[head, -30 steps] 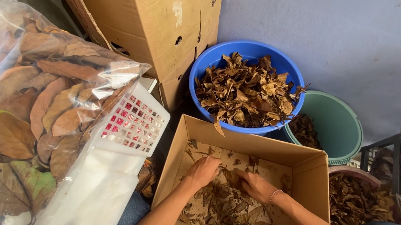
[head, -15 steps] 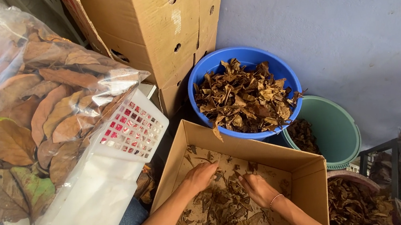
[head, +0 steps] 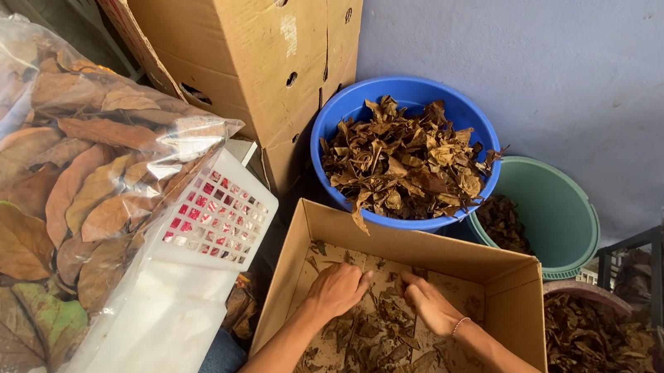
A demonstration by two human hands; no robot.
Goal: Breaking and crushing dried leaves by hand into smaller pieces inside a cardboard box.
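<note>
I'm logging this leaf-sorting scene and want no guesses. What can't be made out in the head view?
- Left hand and right hand: fingertips buried in dry leaves, so any grip is unclear.
- Cardboard box: near side cut off by the bottom edge.
- Green bucket: contents mostly hidden behind the blue tub.
- Leaf bag: cut off at the left edge.

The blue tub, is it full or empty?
Full. The blue tub holds a heap of dry brown leaves up to its rim.
</note>
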